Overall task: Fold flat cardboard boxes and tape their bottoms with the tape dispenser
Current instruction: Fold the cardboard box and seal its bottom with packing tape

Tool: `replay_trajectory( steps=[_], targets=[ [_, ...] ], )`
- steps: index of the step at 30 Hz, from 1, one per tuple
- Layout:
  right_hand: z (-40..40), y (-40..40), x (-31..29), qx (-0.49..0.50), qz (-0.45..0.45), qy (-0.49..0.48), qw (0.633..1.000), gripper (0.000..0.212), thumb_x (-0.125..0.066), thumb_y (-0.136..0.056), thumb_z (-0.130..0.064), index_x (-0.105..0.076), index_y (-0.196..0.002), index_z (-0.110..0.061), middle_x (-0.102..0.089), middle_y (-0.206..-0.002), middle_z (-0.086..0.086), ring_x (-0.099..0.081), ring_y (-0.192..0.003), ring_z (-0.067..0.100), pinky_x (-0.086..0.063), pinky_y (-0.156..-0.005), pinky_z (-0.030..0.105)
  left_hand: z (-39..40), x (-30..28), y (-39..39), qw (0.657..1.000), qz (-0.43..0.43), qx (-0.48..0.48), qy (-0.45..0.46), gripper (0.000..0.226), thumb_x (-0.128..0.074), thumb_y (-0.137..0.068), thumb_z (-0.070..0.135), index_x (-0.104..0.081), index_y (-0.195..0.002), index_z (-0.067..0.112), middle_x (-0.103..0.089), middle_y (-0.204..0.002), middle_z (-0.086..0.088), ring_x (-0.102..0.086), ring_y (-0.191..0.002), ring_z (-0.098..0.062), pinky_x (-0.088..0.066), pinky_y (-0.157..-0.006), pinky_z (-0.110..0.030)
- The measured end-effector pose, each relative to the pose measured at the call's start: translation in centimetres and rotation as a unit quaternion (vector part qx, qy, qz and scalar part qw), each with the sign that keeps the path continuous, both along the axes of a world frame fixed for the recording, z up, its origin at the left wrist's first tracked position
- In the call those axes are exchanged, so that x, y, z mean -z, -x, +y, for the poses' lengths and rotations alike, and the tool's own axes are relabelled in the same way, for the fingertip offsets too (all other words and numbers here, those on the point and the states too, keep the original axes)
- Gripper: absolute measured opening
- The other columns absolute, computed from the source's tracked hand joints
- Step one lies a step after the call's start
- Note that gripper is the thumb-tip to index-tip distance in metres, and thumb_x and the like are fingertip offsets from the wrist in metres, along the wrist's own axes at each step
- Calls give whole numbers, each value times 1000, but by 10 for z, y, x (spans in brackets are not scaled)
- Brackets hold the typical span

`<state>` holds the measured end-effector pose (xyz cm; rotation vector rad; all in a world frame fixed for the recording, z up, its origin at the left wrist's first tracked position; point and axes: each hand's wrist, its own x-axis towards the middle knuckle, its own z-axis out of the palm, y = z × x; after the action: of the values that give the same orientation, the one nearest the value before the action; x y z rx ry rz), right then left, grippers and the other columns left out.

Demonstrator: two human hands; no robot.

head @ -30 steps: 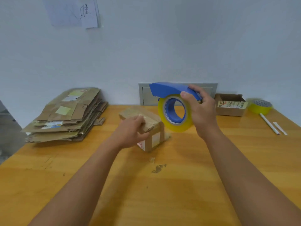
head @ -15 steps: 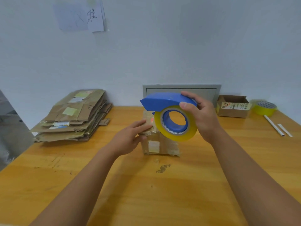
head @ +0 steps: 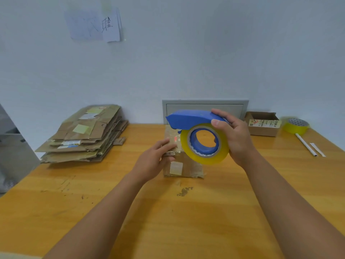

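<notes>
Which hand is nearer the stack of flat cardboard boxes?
Left. The left hand rests on the small box, just right of the stack of flat cardboard boxes; the right hand grips the tape dispenser farther right.

Looks like a small packing or shipping corner, not a home setup. Plain wooden tabletop pushed against a bare white wall, scuffed and stained near the middle. Big stack of flattened used cartons with old shipping labels sits at the far left edge, and a small open box plus a spare yellow tape roll sit at the far right corner. Handwritten paper note stuck up on the wall.
</notes>
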<state>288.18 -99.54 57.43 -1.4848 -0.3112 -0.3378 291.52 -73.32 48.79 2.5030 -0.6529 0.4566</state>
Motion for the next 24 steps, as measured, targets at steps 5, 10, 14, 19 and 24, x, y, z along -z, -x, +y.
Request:
replay_trajectory(
  steps=[5, 10, 14, 19, 24],
  targets=[
    [-1, 3, -1, -6, 2, 3, 1000, 39, -69, -81, -37, -68, -120, -31, -72, -104, -12, -69, -93, 13, -54, -73, 22, 4, -6, 0, 998, 54, -3, -36, 59, -58, -98, 31, -33, -152, 33, -25, -160, 16, -33, -142, -12, -37, -108, -29],
    [-5, 4, 1, -19, 11, -2, 1000, 32, -64, -95, -21, -66, -126, -22, -73, -98, -11, -69, -83, 12, -53, -67, 22, -6, -28, 15, 991, 101, -17, 81, 60, -57, -98, 28, -31, -152, 33, -30, -151, 23, -21, -140, 7, -27, -114, -25],
    [-8, 9, 1, -43, 18, -24, 999, 30, -60, -96, -18, -66, -125, -20, -71, -88, -8, -66, -70, 11, -53, -61, 25, -20, -60, 25, 883, 193, -122, 409, 34, -44, -102, 35, -68, -115, 14, -71, -100, 0, -65, -82, -5, -50, -68, -19],
    [-8, 16, 1, -63, 13, -21, 998, 35, -61, -90, -26, -65, -125, -23, -69, -91, -4, -65, -70, 13, -54, -62, 28, -27, -80, 37, 757, 443, -41, 478, 79, -45, -87, 74, -70, -104, 1, -75, -93, -14, -73, -77, -21, -56, -61, -27],
    [-8, 18, 3, -69, 13, -13, 997, 39, -62, -84, -31, -66, -123, -24, -68, -92, -2, -63, -69, 16, -55, -61, 29, -30, -83, 41, 667, 439, 27, 601, 26, -69, -88, 24, -64, -101, 3, -72, -80, -9, -67, -65, -12, -57, -56, -21]
  ],
)
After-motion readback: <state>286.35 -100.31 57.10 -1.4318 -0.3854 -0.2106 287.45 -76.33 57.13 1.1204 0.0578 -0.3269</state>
